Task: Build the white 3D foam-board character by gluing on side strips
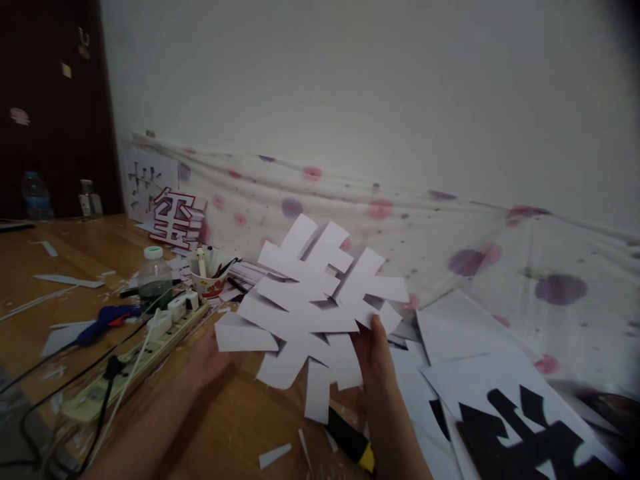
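A large white cut-out character (300, 307), with thick sides like a hollow raised letter, is held up over the wooden table. My right hand (374, 350) grips its right edge, thumb on the front and the other fingers out of sight behind. At the lower left edge, my left hand (215, 357) supports it, most of its fingers hidden behind the white piece. Below it, a black and yellow tool handle (350, 440) lies on the table close to my right forearm. Small white paper scraps (274, 456) are scattered nearby.
On the left are a power strip (145, 360) with cords, a blue glue gun (107, 323), a jar (154, 277) and a cup of pens (209, 277). Printed sheets (480, 373) lie right. A red-edged character (175, 217) stands against the spotted wall cloth (345, 183).
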Motion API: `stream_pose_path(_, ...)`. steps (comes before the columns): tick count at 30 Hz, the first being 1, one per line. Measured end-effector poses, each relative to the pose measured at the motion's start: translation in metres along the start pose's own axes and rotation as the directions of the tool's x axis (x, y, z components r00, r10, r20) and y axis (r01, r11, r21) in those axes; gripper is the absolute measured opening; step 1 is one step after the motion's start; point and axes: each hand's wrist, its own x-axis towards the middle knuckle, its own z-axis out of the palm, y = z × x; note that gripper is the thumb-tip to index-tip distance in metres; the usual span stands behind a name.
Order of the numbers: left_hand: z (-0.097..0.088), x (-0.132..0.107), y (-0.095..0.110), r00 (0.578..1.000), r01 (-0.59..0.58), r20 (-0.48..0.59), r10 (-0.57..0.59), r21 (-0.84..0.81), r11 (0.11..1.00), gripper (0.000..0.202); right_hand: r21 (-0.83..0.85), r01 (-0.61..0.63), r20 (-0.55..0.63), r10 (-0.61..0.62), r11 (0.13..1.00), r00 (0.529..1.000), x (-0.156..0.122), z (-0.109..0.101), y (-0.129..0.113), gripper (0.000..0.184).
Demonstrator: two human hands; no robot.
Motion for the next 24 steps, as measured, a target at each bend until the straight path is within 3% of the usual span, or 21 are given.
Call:
stream_pose_path(3,-0.015,0.005,0.029,0.992,-0.043,-0.125,0.034,-0.072,0.996,0.046,0.008,0.022,-0.046,-0.021,1.000,0.999,0.003,0.000,-0.002,0.041)
stream_pose_path(6,-0.012,0.012,0.046,0.981,-0.071,-0.184,0.063,-0.037,0.997,0.051,-0.002,0.069,-0.068,-0.069,0.998,0.995,0.004,0.003,0.001,0.041)
stream_pose_path(10,-0.003,0.016,0.047,0.981,0.011,-0.193,-0.019,-0.046,0.999,0.048,-0.029,0.066,-0.045,-0.068,0.997,0.997,0.004,0.001,0.005,0.038)
stream_pose_path(15,-0.006,0.005,0.035,0.987,-0.091,-0.152,0.058,-0.222,0.971,0.033,-0.043,0.077,-0.054,-0.079,0.996,0.995,0.002,-0.006,0.004,0.036)
stream_pose_path(17,-0.011,0.002,0.030,0.985,-0.121,-0.137,0.101,-0.146,0.982,0.033,-0.054,0.076,-0.060,-0.079,0.996,0.995,0.001,-0.007,0.002,0.035)
stream_pose_path(19,-0.015,0.001,0.028,0.973,-0.148,-0.173,0.152,0.036,0.988,0.032,-0.063,0.075,-0.064,-0.079,0.995,0.995,-0.001,-0.007,-0.001,0.034)
stream_pose_path(22,-0.015,0.005,0.030,0.936,-0.151,-0.256,0.242,0.329,0.932,0.029,-0.073,0.072,-0.060,-0.076,0.995,0.995,-0.002,-0.006,-0.004,0.034)
stream_pose_path(24,-0.009,0.008,0.036,0.936,-0.146,-0.243,0.255,0.392,0.908,0.035,-0.075,0.056,-0.056,-0.060,0.996,0.997,-0.001,-0.006,-0.004,0.035)
